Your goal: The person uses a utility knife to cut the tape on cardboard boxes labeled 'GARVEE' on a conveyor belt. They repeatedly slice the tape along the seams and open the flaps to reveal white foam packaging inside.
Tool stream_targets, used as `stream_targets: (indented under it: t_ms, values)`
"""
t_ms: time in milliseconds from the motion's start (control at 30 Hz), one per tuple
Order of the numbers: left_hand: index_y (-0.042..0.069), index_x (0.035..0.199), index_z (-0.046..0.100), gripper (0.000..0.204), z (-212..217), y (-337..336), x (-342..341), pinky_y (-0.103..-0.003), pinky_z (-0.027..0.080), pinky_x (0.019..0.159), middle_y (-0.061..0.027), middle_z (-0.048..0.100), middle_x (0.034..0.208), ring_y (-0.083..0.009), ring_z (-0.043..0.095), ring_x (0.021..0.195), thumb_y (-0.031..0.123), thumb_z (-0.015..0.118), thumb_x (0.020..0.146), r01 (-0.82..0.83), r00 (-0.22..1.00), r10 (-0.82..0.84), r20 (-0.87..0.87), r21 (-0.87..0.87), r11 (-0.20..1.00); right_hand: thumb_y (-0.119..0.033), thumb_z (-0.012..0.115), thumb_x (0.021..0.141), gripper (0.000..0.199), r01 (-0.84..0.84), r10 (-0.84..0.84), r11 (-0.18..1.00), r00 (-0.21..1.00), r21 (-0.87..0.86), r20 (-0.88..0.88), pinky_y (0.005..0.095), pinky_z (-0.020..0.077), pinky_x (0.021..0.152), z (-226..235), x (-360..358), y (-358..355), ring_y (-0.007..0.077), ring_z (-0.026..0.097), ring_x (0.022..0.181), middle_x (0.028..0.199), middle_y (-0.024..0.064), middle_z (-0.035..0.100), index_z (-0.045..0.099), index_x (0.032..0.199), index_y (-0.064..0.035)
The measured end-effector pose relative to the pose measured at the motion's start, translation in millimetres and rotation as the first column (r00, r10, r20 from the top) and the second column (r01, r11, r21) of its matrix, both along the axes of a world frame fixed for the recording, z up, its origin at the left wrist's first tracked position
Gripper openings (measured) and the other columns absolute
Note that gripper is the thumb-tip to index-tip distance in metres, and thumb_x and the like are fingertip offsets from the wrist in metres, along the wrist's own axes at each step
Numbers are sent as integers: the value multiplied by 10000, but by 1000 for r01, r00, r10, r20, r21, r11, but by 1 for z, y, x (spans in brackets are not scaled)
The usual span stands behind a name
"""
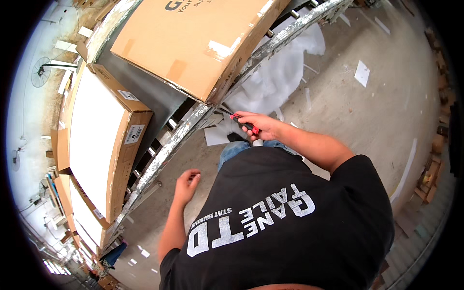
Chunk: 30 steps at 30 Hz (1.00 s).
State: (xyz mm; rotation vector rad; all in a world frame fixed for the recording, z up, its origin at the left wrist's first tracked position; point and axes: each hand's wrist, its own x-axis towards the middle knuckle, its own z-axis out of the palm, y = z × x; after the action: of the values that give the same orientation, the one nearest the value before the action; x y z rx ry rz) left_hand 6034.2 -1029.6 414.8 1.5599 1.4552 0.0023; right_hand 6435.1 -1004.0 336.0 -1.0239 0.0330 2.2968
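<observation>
My right hand (256, 124) is closed round a red-and-black utility knife (245, 124), held in front of my waist. Its thin tip points at the near corner of a big taped cardboard box (193, 41); whether it touches the box I cannot tell. That box lies on a roller conveyor (179, 126) with a worn metal side rail. Lower and to the left, my left hand (186, 184) hangs beside the conveyor rail, loosely curled with thumb and fingers apart, holding nothing.
Left along the conveyor stands an open carton (99, 140) with a white panel inside, and more cartons follow behind it. Crumpled white wrapping (275, 77) and paper scraps (362, 73) litter the concrete floor. A fan (42, 71) is at the far left.
</observation>
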Motion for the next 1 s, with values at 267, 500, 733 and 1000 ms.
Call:
stream_targets:
  t_ms: [267,500,733,1000]
  values:
    - [-8,1144,661,217,-14,13,22,-269,501,874,-54,705,1035,-122,636,962,165,632,1017,-174,965,191,183,-103,979,-281,638,990,473,155,-163,983,983,-93,-87,268,403,531,-15,-3,9,67,510,593,795,-49,571,486,1436,-318]
    - [-8,1134,657,217,-26,77,-20,-270,490,872,-42,681,1008,-127,623,932,177,617,1027,-119,986,132,100,-123,985,-277,654,979,360,296,-315,946,936,-135,-156,267,377,531,-24,-32,-1,63,505,587,805,-46,578,542,1319,-307]
    - [19,1153,654,258,-55,104,-59,-220,455,712,-32,696,1016,-90,636,871,244,620,1032,-220,958,253,133,-224,949,-239,616,1002,435,351,-352,935,907,-48,-233,223,324,450,15,-31,-10,39,436,510,764,-33,552,495,1420,-255]
    - [15,1153,654,251,-79,83,-56,-218,473,730,-24,686,977,-79,613,850,234,618,1035,-86,981,121,152,-220,972,-204,577,1022,476,376,-369,926,895,-21,-249,210,331,411,23,-31,-4,19,407,467,751,-18,559,454,1481,-215]
